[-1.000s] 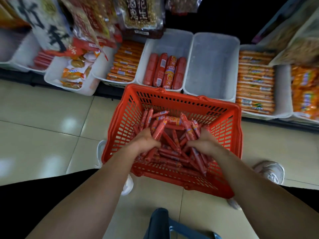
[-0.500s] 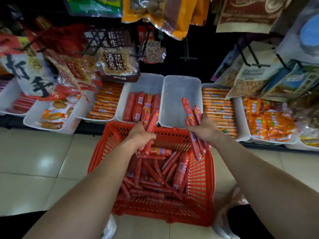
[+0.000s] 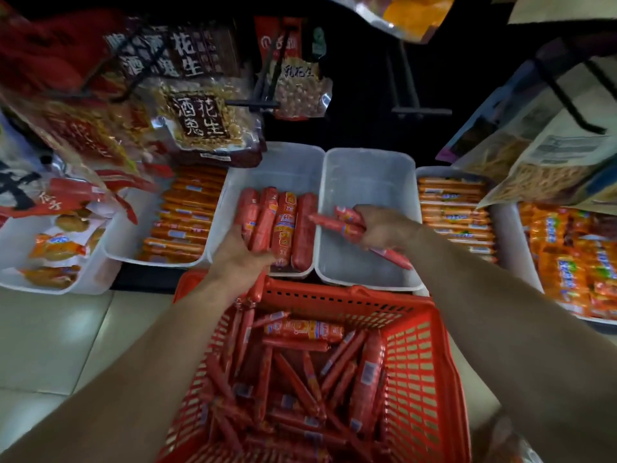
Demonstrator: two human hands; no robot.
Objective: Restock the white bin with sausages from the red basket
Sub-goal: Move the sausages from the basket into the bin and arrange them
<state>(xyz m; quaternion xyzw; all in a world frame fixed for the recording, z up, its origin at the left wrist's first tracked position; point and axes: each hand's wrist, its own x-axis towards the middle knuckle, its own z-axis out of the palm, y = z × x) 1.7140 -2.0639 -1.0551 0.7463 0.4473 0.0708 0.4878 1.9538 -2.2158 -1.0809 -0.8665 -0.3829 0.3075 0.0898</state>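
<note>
Nearest the camera: red basket (image 3: 417, 379) on the tiled floor (image 3: 50, 345), holding a loose, criss-crossed pile of thin red sausages (image 3: 293, 379) plus a few thicker ones. Both bare forearms reach forward over the basket. Left hand (image 3: 238, 257) is at the basket's far rim, grip closed around a small bunch of thin sausages whose ends hang down below the fist over the rim; its fingers lie against the near end of the thick red sausages (image 3: 280, 225), four side by side in the bin just left of the target. Right hand (image 3: 380, 228) is inside the white bin (image 3: 367, 175), low over its floor, grip closed around a bundle of thin sausages (image 3: 340, 222); ends stick out left toward the bin wall and right-down behind the wrist. Apart from that bundle the white bin shows bare floor. Flanking bins: orange sausage packs (image 3: 183, 218) to the left, more orange-wrapped sticks (image 3: 454, 212) to the right. Farthest: hanging peanut bags (image 3: 203, 118) on hooks above the bins.
</note>
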